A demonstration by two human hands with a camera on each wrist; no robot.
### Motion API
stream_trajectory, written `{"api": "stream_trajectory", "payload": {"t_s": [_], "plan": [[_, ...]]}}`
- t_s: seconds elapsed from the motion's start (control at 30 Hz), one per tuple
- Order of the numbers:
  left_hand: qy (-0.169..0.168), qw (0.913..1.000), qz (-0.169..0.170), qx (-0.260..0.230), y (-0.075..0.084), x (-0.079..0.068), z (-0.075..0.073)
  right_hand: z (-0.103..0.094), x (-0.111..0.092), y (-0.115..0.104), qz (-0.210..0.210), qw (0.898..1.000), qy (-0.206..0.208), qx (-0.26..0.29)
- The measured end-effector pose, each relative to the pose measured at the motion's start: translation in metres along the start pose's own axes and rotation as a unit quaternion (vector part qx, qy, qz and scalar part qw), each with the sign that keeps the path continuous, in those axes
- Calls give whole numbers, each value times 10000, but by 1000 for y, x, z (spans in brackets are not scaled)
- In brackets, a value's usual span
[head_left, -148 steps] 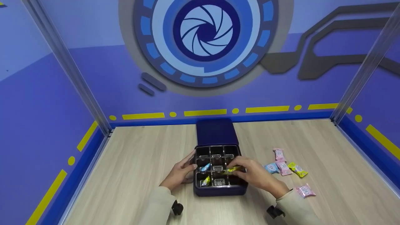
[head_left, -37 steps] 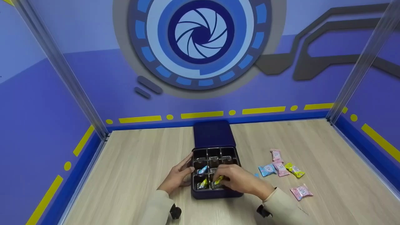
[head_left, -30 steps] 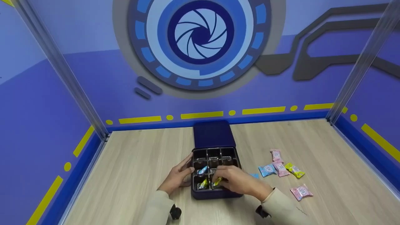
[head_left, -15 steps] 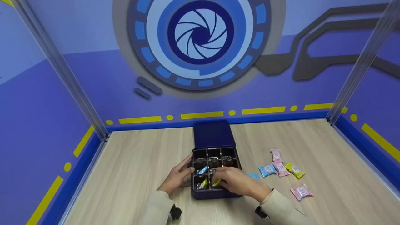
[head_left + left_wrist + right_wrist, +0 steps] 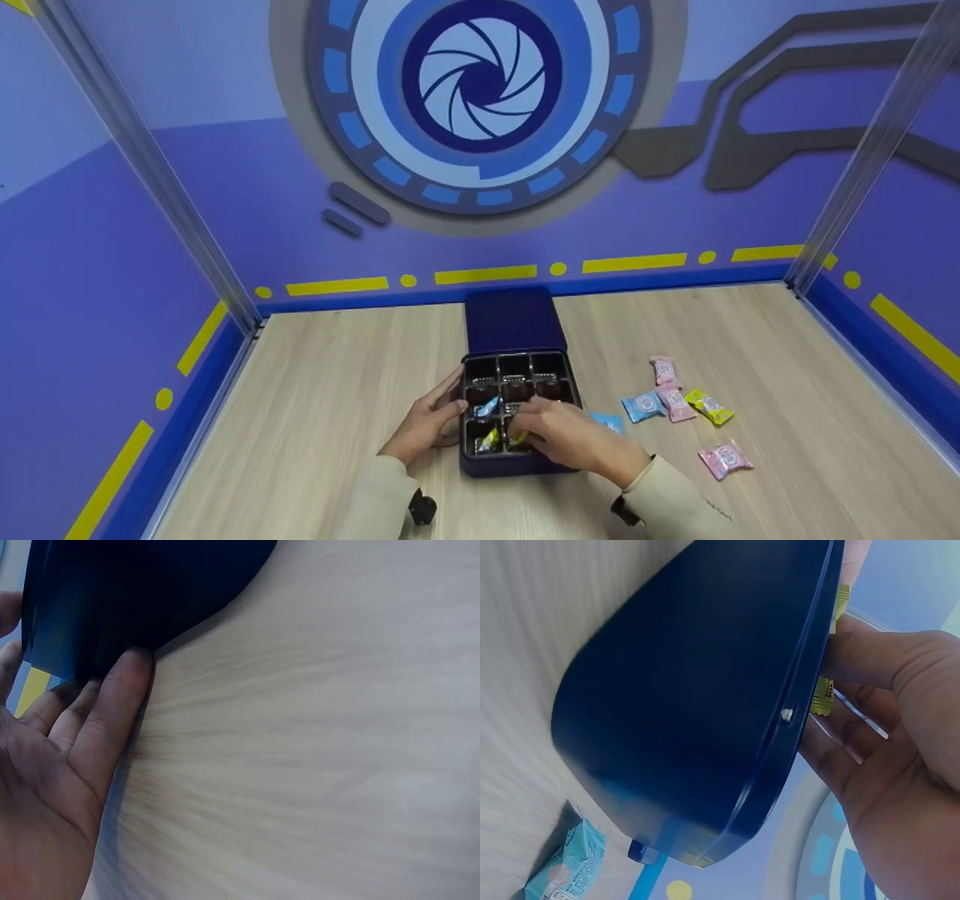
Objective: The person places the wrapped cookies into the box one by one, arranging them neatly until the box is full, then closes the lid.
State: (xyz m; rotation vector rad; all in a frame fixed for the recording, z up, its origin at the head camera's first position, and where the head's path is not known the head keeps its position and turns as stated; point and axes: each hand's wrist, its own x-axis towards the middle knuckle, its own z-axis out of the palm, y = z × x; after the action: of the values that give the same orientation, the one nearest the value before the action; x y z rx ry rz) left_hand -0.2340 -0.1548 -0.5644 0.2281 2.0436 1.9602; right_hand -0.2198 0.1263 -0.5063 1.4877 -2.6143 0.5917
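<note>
A dark blue tin box (image 5: 517, 465) with a black divided tray (image 5: 514, 365) stands on the table. My left hand (image 5: 426, 424) rests against the box's left side, thumb at the rim; in the left wrist view its fingers (image 5: 112, 716) lie fairly straight along the wall. My right hand (image 5: 562, 435) reaches into the front middle compartment and pinches a yellow-wrapped candy (image 5: 823, 696), mostly hidden by the fingers in the head view. In the left column, a blue candy (image 5: 487, 407) lies in the middle compartment and another yellow candy (image 5: 490, 440) in the front one.
The box's lid (image 5: 514, 321) stands open behind it, near the back wall. Right of the box lie wrapped candies: a blue candy (image 5: 643, 406), a pink candy (image 5: 725, 459), a yellow candy (image 5: 709, 406) and several others. One more blue candy (image 5: 607, 422) is partly behind the right hand.
From the tray's right side, my right hand has moved left and toward the front, bringing the yellow candy into the front middle compartment. Over the last second it sinks slightly. The left hand stays at the box.
</note>
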Motion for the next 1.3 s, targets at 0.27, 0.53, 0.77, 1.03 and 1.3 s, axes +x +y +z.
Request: {"api": "stream_trajectory", "payload": {"t_s": [0.27,0.53,0.77,1.03,1.3], "plan": [[101,9999,-67,33,4,-1,2,1,1,1,-50,10000,34,40],[75,9999,-74,22,4,-1,2,2,0,1,-91,9999,87,-28],[131,9997,-61,171,4,-1,0,3,-1,1,-208,9996,170,-6],[125,9999,-118,12,5,0,2,4,-2,2,-180,9997,170,-2],[80,9999,-134,-24,3,1,2,5,-4,1,-122,9998,128,-38]]}}
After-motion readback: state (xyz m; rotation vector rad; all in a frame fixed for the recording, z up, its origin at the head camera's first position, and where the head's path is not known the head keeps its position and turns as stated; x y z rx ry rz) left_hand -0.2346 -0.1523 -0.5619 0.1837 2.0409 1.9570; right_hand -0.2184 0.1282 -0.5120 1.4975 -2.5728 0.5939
